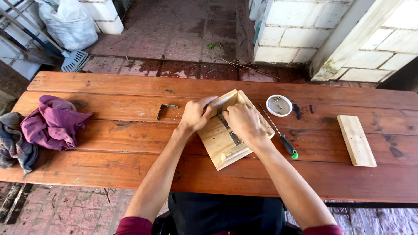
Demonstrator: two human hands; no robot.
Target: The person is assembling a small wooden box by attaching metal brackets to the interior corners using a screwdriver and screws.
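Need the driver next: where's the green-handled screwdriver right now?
In the head view the screwdriver lies on the wooden table, just right of the right hand and the wooden piece, its tip pointing toward the small white lid.

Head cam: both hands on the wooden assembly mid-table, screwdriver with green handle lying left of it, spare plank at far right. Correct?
Not quite. The head view shows the screwdriver with the green handle lying to the right of the wooden assembly, not left. The rest holds: left hand and right hand are both on it, and the spare plank is at far right.
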